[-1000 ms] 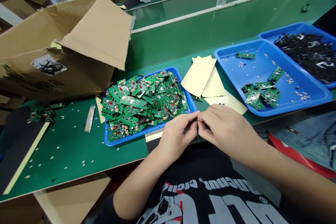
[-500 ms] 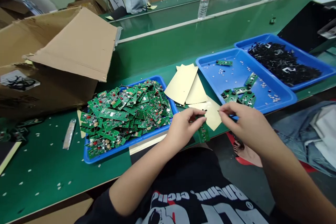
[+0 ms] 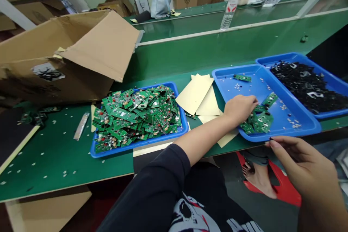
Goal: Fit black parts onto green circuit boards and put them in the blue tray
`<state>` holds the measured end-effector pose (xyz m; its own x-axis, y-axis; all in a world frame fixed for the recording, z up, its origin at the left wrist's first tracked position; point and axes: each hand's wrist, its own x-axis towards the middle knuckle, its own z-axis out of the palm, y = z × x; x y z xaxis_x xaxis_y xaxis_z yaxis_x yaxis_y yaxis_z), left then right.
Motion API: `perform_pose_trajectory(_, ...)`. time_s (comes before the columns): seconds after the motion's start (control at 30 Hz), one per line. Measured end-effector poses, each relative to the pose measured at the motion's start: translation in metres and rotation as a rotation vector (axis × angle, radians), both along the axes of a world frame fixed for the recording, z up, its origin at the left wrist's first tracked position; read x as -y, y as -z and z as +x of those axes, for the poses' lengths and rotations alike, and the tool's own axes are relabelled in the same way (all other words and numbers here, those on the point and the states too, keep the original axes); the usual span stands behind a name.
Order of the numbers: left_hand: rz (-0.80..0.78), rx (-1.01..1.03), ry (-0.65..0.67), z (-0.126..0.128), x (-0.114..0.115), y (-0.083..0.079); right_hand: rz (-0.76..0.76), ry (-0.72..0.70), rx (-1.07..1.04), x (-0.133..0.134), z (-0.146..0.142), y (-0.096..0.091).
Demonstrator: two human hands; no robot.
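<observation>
My left hand (image 3: pixel 240 108) reaches over the near left part of the middle blue tray (image 3: pixel 296 110), its fingers curled down onto a green circuit board. The fingertips are partly hidden behind the hand. Several more circuit boards (image 3: pixel 262 121) lie in a loose pile right under and beside it. My right hand (image 3: pixel 304 163) is in front of the tray's near edge, thumb and forefinger pinching a tiny dark piece (image 3: pixel 270 139); its other fingers are loosely curled.
A blue tray heaped with circuit boards (image 3: pixel 136 116) stands left; yellowish paper sheets (image 3: pixel 195 94) lie between trays. Far right, another tray holds black parts (image 3: pixel 310 87). An open carton (image 3: pixel 95 50) and water bottle (image 3: pixel 230 9) stand behind. A person's foot (image 3: pixel 258 177) shows below.
My left hand has moved right with the circuit board, from above the paper into the middle tray. My right hand has drawn away right and toward me. The camera view has shifted.
</observation>
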<state>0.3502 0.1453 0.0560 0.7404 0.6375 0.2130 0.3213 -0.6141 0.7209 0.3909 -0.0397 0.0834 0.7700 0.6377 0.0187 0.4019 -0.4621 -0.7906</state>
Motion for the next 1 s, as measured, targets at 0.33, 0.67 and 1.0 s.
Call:
perform_pose_trajectory(0.33,0.113,-0.012,0.048,-0.058,0.014,-0.039,0.165,-0.085,-0.083,-0.018,-0.030,-0.005)
perform_pose_trajectory(0.67,0.323,-0.243,-0.423,-0.263,0.052,-0.034,0.356,-0.762,-0.027,-0.078,-0.118,0.013)
perform_pose_trajectory(1.0,0.659,-0.445,-0.123,-0.281,0.016,-0.028,0.335,-0.747,-0.216,-0.086,-0.144,0.022)
